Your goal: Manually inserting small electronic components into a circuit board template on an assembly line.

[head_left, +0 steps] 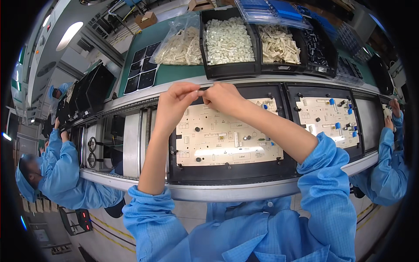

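Note:
My left hand point(178, 99) and my right hand point(223, 97) meet above the far-left edge of a cream circuit board point(218, 153). Thumb and fingers of both are pinched together, with a small pale piece point(200, 93) between the fingertips, too small to name. The board lies in a black frame point(227, 174) on the line and carries a few mounted parts, among them a white upright connector point(236, 139). My right forearm crosses over the board and hides part of it.
Beyond the line stand black bins of whitish connectors point(229, 41), cream connectors point(279, 43) and dark parts point(315, 46). A clear bag of cream parts point(181, 48) lies beside them. To the right sits a second framed board point(327, 118). Co-workers in blue point(78, 174) work at both sides.

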A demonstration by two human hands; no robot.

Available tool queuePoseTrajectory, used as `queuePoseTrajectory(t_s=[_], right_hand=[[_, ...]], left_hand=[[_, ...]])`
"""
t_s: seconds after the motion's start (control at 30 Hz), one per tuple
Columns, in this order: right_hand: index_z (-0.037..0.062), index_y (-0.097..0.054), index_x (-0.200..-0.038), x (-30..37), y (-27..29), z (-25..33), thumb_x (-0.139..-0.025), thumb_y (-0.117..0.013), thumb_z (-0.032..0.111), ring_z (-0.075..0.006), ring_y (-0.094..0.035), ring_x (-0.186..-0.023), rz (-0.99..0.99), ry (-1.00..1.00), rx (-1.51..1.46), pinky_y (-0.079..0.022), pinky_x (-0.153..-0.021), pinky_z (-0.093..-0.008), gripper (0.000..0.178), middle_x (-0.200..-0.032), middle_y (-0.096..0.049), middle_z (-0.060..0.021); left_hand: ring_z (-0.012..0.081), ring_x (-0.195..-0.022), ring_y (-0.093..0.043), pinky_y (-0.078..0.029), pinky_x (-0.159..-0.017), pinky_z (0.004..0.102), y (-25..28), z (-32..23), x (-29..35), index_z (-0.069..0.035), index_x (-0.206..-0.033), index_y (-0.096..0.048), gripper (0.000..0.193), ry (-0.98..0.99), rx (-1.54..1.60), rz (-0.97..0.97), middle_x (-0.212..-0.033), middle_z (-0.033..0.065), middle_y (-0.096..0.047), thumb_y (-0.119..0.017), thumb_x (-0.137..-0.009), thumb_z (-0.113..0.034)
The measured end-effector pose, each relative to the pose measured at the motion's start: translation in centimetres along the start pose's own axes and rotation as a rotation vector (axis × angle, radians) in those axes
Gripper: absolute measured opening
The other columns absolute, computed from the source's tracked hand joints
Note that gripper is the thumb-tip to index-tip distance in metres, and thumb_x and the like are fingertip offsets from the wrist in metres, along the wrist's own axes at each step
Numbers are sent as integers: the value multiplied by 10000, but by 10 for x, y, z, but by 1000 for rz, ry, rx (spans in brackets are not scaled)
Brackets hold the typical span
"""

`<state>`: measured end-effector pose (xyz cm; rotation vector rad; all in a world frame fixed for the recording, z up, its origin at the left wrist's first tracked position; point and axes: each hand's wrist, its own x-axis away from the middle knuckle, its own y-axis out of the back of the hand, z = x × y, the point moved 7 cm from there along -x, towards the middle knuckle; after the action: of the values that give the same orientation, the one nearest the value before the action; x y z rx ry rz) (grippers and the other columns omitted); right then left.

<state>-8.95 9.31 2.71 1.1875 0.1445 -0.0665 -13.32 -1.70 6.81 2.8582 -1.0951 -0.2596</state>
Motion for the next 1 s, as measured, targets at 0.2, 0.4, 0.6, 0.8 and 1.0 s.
queuePoseTrajectory(t_s=[0.2, 0.4, 0.6, 0.8, 1.0], right_hand=[[103, -661, -785, 20, 32, -12, -686, -683, 143, -276, -622, -827, -142, 64, -89, -504, -718, -390, 110, -770, -651, -72], [91, -665, -845, 53, 138, -149, -712, -638, 59, -268, -628, -779, -345, -324, 239, -499, -688, -353, 139, -796, -649, -81], [96, -616, -979, 52, 126, -180, -798, -617, 96, -273, -605, -840, -422, -201, 252, -488, -724, -368, 181, -906, -624, -80], [129, -603, -1054, 65, 142, -146, -838, -597, 123, -239, -596, -729, -648, -126, 100, -484, -683, -338, 216, -853, -601, -67], [92, -595, -1087, 82, 131, -78, -865, -561, 60, -162, -564, -709, -560, 28, -100, -473, -663, -280, 227, -897, -597, -54]], left_hand=[[148, -835, -625, -521, -738, 246, -10, 8, 28, -5, -890, -694, 118, -60, -402, 41, -947, 76, -626, -655, -779, 5], [141, -743, -523, -437, -694, 274, -26, 10, 55, -44, -835, -619, 127, -34, -641, 87, -867, 26, -647, -694, -733, -30], [157, -764, -506, -448, -688, 284, -31, 28, 62, -43, -751, -544, 152, -69, -673, 117, -911, 30, -669, -690, -725, -15], [227, -858, -533, -463, -725, 337, -38, 32, 59, -45, -792, -515, 160, -60, -689, 167, -916, 58, -654, -668, -756, -16], [257, -818, -532, -460, -721, 354, -43, 28, 58, -46, -793, -509, 163, -163, -771, 204, -856, 69, -641, -657, -740, -1]])
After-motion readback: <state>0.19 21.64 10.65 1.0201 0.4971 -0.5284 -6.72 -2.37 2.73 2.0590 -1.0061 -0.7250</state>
